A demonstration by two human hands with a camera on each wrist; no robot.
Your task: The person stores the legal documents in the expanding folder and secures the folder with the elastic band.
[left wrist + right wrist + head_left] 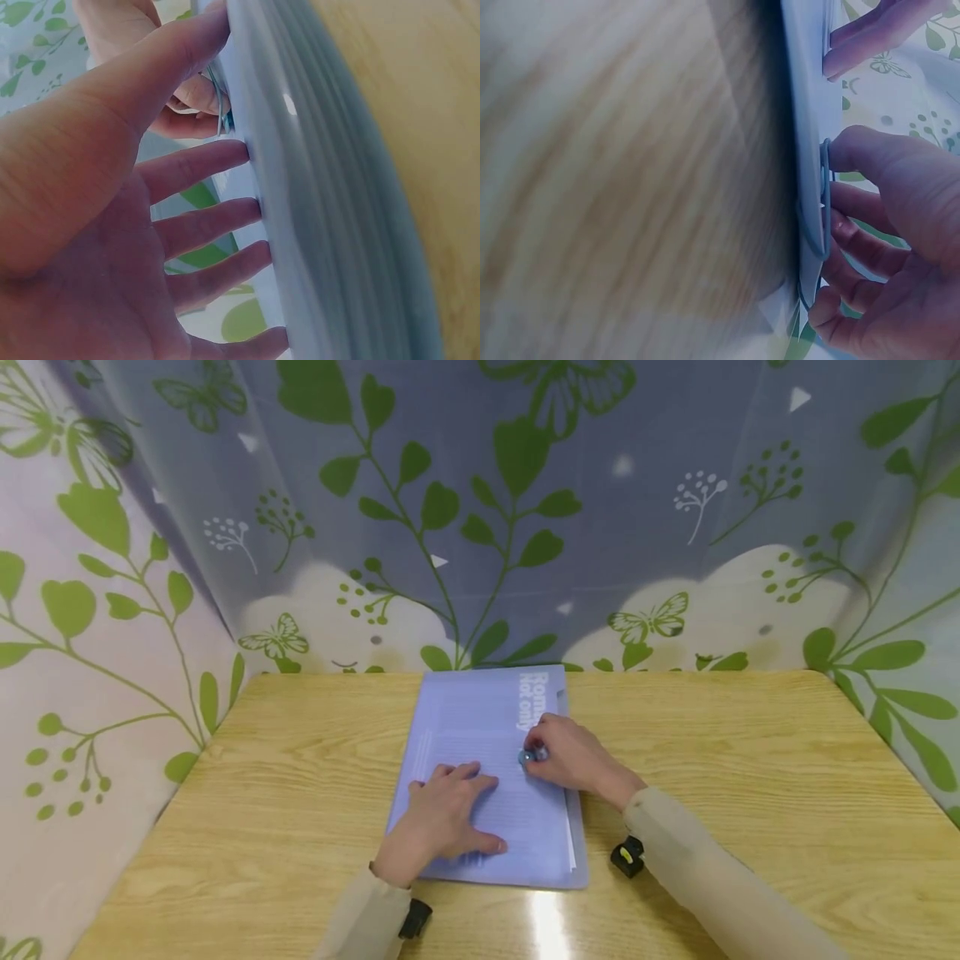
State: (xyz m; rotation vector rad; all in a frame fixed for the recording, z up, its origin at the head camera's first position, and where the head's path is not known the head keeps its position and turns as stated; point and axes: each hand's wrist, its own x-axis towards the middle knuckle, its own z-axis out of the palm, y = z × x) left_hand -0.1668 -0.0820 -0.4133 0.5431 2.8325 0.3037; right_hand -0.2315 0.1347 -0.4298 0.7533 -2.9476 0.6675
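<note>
A translucent blue-purple document folder (468,702) lies on the table, white lettering near its far right corner. My left hand (442,814) rests on its cover with fingers spread; in the left wrist view those fingertips touch the surface. At the folder's right side, my right hand (570,756) pinches a thin blue-grey cord (828,217) beside a small round bluish fastener (525,758). The cord loops around the folder's edge in the right wrist view. Fingers partly hide the fastener. Several stacked layers (352,195) show at the folder's near edge.
The wooden table (300,735) extends to both sides of the folder. A curtain (465,468) with leaves and butterflies hangs behind it and along the sides. White paper (570,839) shows inside the folder's right edge. Black wrist devices (627,857) sit under both forearms.
</note>
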